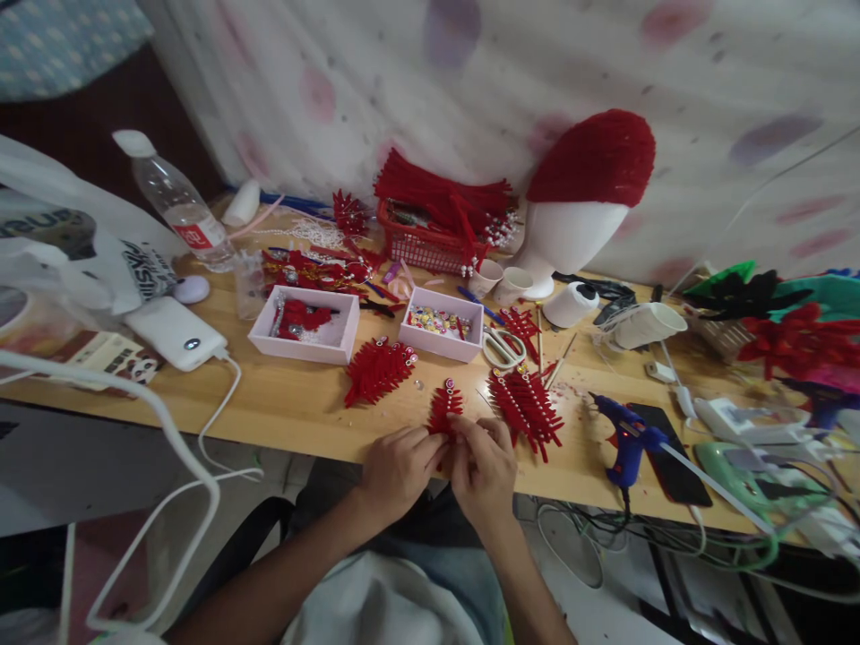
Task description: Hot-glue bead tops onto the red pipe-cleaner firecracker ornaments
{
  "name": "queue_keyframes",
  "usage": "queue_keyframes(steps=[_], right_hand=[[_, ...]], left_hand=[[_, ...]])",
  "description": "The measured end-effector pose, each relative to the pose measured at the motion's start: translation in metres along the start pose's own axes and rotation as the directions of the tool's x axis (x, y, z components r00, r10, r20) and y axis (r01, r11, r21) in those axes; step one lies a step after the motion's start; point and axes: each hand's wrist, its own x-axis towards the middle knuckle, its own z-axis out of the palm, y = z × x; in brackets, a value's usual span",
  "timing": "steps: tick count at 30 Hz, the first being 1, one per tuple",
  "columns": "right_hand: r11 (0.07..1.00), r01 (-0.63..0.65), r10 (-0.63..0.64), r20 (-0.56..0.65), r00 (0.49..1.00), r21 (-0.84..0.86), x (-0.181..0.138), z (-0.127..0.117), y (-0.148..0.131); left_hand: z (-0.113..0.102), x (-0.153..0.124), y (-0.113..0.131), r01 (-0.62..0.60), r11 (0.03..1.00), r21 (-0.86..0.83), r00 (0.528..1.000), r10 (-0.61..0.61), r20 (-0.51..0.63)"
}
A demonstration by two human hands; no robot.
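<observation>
Between my two hands, at the table's front edge, is a red pipe-cleaner ornament (447, 399) with a bead at its tip and small pale beads down its middle. My left hand (401, 470) pinches its lower left side. The fingers of my right hand (485, 464) close on its lower right side and hide that end. A pile of similar red ornaments (528, 408) lies just beyond my right hand. Another red pile (378, 372) sits past my left hand. Scissors (503, 348) with pale handles rest behind the right pile.
Beyond stand a white box of beads (442, 351), a second white box (305, 351), a red basket (426, 249) and a foam head (571, 235). A blue glue gun (626, 439) and a phone (668, 457) lie right. A power bank (176, 333) and water bottle (178, 206) are left.
</observation>
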Motion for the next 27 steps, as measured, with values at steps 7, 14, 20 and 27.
queue_keyframes(steps=[7,14,20,27], right_hand=[[0.998,-0.05,0.052,-0.059,0.997,0.039,-0.003,0.0008,0.0031],[0.998,-0.041,0.041,0.017,0.999,0.042,-0.0007,0.0009,0.0026],[0.987,-0.122,0.13,-0.07,0.989,0.106,-0.0037,0.0015,0.0041],[0.998,-0.056,0.055,0.026,0.998,0.032,-0.003,0.0028,0.0036]], left_hand=[[0.0008,0.0003,0.0,0.006,1.0,-0.013,1.0,-0.006,0.005],[0.0011,0.0012,-0.0004,0.0,1.0,-0.009,1.0,0.0,0.005],[0.0,0.0019,0.0001,0.004,1.0,0.008,1.0,-0.004,0.009],[-0.0021,0.0023,0.0007,0.001,1.0,-0.01,1.0,-0.001,0.017]])
